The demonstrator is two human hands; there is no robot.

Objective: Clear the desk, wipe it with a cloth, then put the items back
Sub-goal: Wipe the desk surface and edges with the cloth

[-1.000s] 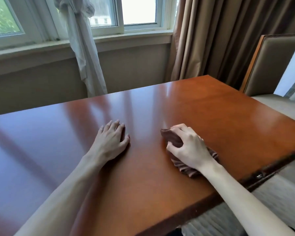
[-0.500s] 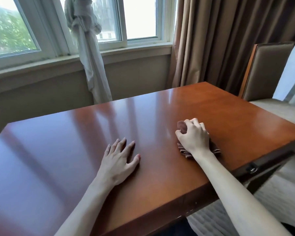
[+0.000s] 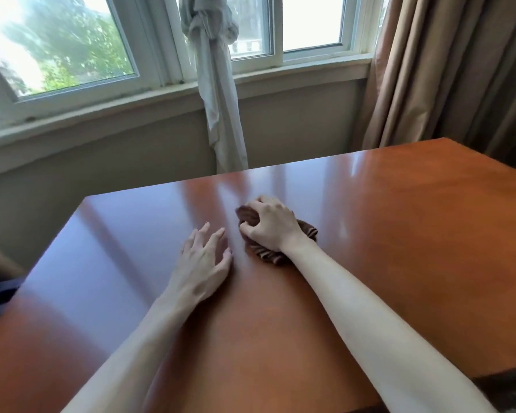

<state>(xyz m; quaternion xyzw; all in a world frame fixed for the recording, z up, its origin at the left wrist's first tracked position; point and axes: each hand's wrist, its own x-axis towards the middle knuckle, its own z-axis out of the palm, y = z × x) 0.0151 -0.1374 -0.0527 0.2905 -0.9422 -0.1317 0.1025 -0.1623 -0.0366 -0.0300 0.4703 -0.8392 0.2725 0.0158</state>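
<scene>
Your right hand (image 3: 270,226) has its grip clenched round the bunched brown cloth (image 3: 248,217), pressing it onto the glossy wooden surface (image 3: 399,234); cloth edges stick out past the fingertips and beside the wrist. Just left of that grip, your left hand (image 3: 204,262) rests released, fingers spread flat on the surface, apart from the cloth.

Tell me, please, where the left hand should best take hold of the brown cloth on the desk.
Probably the bunched lobe of the brown cloth beyond the right hand's thumb, approached from the left: it stands raised and uncovered there, nearest the left hand.
</scene>
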